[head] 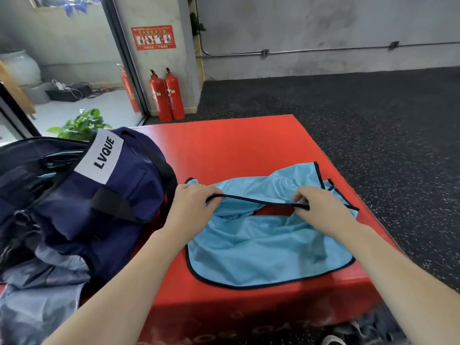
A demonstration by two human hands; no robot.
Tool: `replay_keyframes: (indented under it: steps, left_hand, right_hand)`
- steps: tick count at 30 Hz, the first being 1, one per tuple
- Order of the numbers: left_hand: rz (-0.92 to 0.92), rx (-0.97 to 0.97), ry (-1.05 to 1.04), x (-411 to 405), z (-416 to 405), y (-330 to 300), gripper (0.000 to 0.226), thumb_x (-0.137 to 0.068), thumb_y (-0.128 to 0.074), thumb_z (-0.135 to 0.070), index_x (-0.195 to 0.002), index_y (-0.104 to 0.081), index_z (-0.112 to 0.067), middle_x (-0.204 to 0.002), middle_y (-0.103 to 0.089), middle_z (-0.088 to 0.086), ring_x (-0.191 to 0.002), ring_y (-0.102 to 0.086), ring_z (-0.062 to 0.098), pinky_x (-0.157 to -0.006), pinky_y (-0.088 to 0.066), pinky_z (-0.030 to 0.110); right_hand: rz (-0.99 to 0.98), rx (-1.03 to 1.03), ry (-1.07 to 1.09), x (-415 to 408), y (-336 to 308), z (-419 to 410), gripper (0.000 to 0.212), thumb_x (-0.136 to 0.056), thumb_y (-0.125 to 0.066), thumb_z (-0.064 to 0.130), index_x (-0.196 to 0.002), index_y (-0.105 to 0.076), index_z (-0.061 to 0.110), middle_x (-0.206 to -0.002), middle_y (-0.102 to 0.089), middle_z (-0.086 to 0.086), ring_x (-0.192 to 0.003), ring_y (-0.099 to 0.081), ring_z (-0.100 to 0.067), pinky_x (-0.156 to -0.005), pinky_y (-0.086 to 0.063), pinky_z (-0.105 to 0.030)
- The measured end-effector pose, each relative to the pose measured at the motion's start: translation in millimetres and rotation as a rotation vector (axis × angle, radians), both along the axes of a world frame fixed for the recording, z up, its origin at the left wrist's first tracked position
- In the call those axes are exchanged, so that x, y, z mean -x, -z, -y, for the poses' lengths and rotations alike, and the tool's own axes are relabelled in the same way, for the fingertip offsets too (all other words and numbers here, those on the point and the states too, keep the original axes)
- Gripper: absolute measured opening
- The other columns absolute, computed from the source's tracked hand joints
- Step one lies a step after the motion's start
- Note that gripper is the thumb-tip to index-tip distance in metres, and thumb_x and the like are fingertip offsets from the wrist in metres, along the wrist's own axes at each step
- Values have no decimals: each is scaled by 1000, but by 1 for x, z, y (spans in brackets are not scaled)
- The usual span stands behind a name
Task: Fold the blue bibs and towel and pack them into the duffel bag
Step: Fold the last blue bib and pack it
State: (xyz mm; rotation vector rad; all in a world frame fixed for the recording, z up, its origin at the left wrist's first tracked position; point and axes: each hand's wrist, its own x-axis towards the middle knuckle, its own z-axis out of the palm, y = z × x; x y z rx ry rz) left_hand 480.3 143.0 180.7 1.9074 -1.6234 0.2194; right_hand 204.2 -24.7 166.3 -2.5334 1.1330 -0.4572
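A light blue bib (268, 235) with black piping along its edges lies crumpled on the red worktop (239, 150), right of centre in the frame, its rounded lower hem near the worktop's front edge. An opening at its middle shows the red beneath. A black-trimmed edge (256, 200) is stretched taut between the two hands: the left hand (196, 202) has its grip curled round one end, and the right hand (316, 205) pinches the other end with curled fingers.

The worktop is a flat red block with pale lettering on its front face, standing on dark speckled flooring. Grey concrete walls close the upper frame, with a metal conduit running across on the right.

At left sits the navy duffel bag (99, 195), open, with a white label reading LVQUE (100, 155) and black straps, just beside the left hand. Grey-blue cloth (42, 295) spills at lower left. Two red fire extinguishers (166, 95) stand against a pillar under a red notice (153, 37). A green plant (82, 124) shows behind the bag.
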Motion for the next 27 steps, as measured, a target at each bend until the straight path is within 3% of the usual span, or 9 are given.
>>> replay_keyframes:
  steps: [5, 10, 14, 17, 19, 21, 23, 25, 27]
  left_hand:
    - [-27, 21, -13, 0, -21, -7, 17, -89, -70, -16, -98, -77, -28, -90, -74, -18, -84, -64, 3, -84, -51, 38]
    - [-31, 6, -49, 0, -53, -16, 23, -87, -71, -6, -101, -79, -23, -88, -72, -15, -83, -61, 5, -81, -46, 28]
    - [-30, -8, -89, -2, -78, -11, 23, -86, -72, -4, -101, -79, -20, -96, -76, -8, -95, -67, 18, -89, -51, 39]
    - [-9, 26, -55, 5, -95, -7, 25, -84, -74, -2, -100, -79, -21, -95, -76, -8, -92, -67, 14, -90, -45, 22]
    - [-1, 33, -29, 12, -107, -2, 24, -84, -73, -3, -100, -75, -22, -93, -74, -11, -88, -64, 12, -88, -43, 21]
    - [20, -6, -9, 21, -117, 4, 20, -86, -68, -6, -93, -66, -24, -84, -67, -13, -82, -58, 15, -81, -44, 29]
    - [98, -48, 53, 28, -125, 12, 22, -81, -59, -6, -85, -56, -27, -77, -61, -14, -76, -53, 13, -76, -40, 27]
    - [171, -86, 155, 30, -130, 22, 25, -74, -56, -6, -83, -56, -30, -78, -59, -16, -76, -53, 8, -76, -34, 21]
    - [233, -138, 205, 29, -134, 31, 25, -76, -53, -10, -83, -64, -31, -84, -63, -18, -82, -55, 3, -76, -33, 19]
  right_hand:
    - [134, -39, 23, 23, -15, -11, 16, -91, -67, 19, -103, -72, 29, -96, -70, 18, -88, -64, -5, -81, -53, -33]
    - [244, 35, 9, 57, -20, -18, 14, -90, -73, 14, -100, -80, 22, -96, -73, 16, -93, -66, -5, -90, -50, -27]
    - [207, 109, -13, 82, -16, -24, 11, -88, -74, 11, -94, -81, 17, -93, -74, 10, -90, -68, -11, -90, -50, -28]
    - [114, 186, -53, 95, -8, -28, 16, -90, -71, 7, -101, -80, 16, -99, -74, 6, -96, -68, -17, -93, -52, -35]
    - [70, 121, -41, 104, -4, -32, 24, -94, -66, 7, -106, -77, 24, -105, -73, 11, -100, -66, -12, -95, -50, -32]
    - [17, 63, -16, 113, -3, -38, 24, -95, -62, 10, -101, -70, 33, -97, -70, 17, -91, -65, -8, -88, -51, -33]
    - [-87, 96, -11, 120, -2, -43, 23, -95, -59, 10, -90, -54, 32, -80, -63, 11, -73, -59, -13, -74, -50, -38]
    - [-192, 137, -39, 127, 3, -46, 36, -90, -57, 3, -83, -41, 35, -73, -54, 7, -66, -53, -16, -65, -47, -40]
    - [-266, 181, -133, 134, 13, -44, 44, -82, -58, -2, -86, -42, 40, -79, -53, 15, -72, -54, -11, -66, -48, -35]
